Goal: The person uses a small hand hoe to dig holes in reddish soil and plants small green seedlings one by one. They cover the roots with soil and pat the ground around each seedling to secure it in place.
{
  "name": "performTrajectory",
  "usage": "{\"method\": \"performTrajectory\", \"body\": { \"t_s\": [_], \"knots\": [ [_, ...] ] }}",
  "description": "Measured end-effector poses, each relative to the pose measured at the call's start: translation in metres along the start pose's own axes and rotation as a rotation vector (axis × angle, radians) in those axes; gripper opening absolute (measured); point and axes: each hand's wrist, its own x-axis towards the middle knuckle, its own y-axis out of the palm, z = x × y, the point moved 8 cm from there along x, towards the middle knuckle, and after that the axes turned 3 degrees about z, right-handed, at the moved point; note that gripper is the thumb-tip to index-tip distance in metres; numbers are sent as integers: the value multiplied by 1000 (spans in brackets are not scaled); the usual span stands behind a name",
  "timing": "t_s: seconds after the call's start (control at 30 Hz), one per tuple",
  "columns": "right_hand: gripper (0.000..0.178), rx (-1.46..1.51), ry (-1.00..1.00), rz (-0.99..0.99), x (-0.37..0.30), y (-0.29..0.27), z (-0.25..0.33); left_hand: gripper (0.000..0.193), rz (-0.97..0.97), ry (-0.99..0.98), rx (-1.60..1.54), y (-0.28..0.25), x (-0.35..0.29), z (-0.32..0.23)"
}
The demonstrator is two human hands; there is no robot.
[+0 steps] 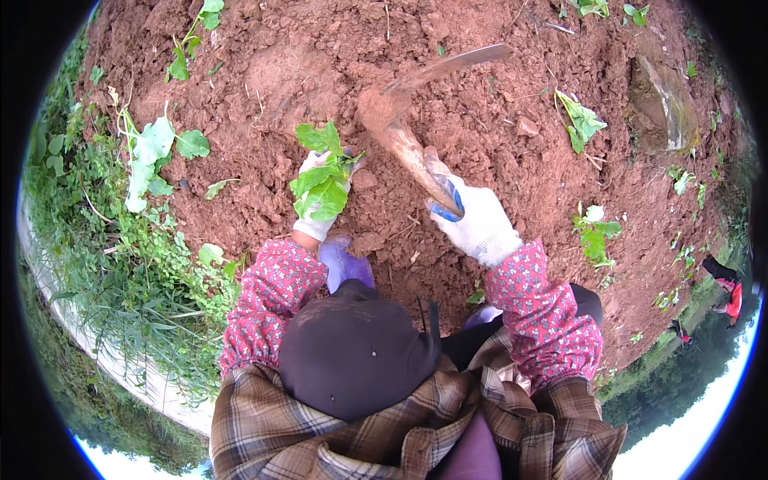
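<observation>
My left hand (pixel 318 200), in a white glove, grips a green leafy seedling (pixel 324 172) and holds it down on the red-brown soil (pixel 320 56). In my right hand (pixel 478 224), also gloved in white with blue fingertips, is the wooden handle of a short hoe (pixel 404 136). The hoe's soil-caked head (pixel 376 108) rests on the earth just right of the seedling, and its curved metal blade (pixel 452 66) points up and to the right. Both forearms wear red patterned sleeve covers.
Other seedlings lie on the soil at the left (pixel 152 152), top left (pixel 192 40), right (pixel 580 120) and lower right (pixel 596 232). Grass and weeds (pixel 104 264) border the bed on the left. A muddy object (pixel 664 104) sits at the upper right. A person in red (pixel 728 296) stands far right.
</observation>
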Motion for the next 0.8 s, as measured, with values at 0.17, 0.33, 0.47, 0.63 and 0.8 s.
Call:
{"method": "performTrajectory", "body": {
  "t_s": [0.17,0.33,0.47,0.63,0.8],
  "knots": [
    [51,173,-131,-495,-34,-65,34,29,115,248,1006,27,-8,-15],
    [43,-146,207,149,11,54,-11,29,-1,282,1114,34,-4,-26],
    [45,29,22,-23,-10,30,-38,35,106,468,1566,54,-16,-56],
    [57,331,110,-406,-81,-60,-64,51,-342,101,921,-3,-60,-80],
    [67,1017,615,-402,-101,-30,-130,54,-143,39,1386,67,-72,-19]
  ]
}}
